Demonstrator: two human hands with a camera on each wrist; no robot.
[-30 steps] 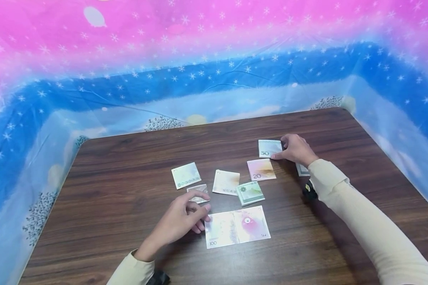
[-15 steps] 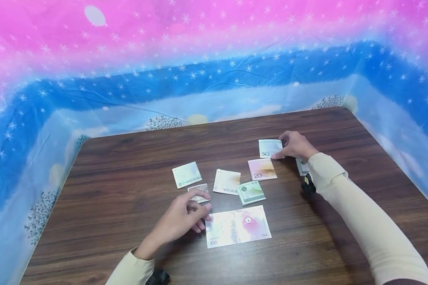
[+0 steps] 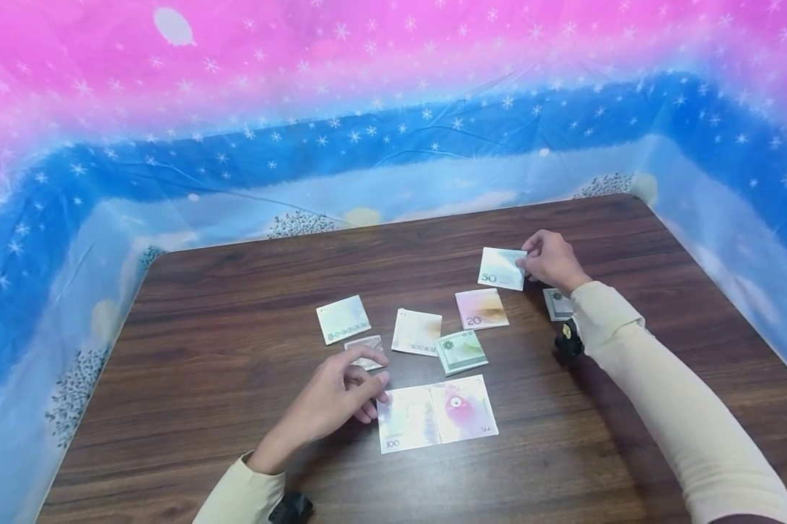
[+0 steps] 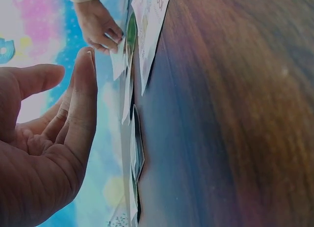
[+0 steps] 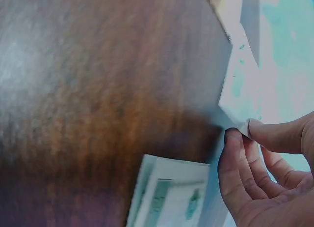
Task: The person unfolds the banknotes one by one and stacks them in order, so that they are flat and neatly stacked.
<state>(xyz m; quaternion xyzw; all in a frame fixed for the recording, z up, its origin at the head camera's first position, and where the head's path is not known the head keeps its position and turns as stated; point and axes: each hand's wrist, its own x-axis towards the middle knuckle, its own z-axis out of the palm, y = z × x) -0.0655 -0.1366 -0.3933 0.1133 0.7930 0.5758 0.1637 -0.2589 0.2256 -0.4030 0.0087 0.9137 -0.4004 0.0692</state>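
At the far right of the table, my right hand (image 3: 553, 260) pinches the right edge of a folded 50 banknote (image 3: 498, 269) between thumb and fingertips. In the right wrist view, the thumb and fingers meet at a corner of that banknote (image 5: 239, 92), which slants upward. My left hand (image 3: 333, 399) hovers low over the table with fingers loosely bent and nothing between them. Its fingertips are right by the left edge of an unfolded 100 banknote (image 3: 406, 422). Partly covered by the left hand's index finger is a small brownish folded banknote (image 3: 366, 343).
Between the hands lie a folded 20 banknote (image 3: 481, 309), a green folded banknote (image 3: 462, 353), a pale brown one (image 3: 416, 331) and a pale green one (image 3: 343, 320). A thicker folded banknote (image 3: 556, 306) sits beside the right wrist. Patterned cloth (image 3: 393, 167) hangs behind the wooden table (image 3: 236, 327).
My right hand has moved slightly away and to the right, taking the 50 banknote with it off its earlier spot above the 20 banknote. The left hand stays where it was.
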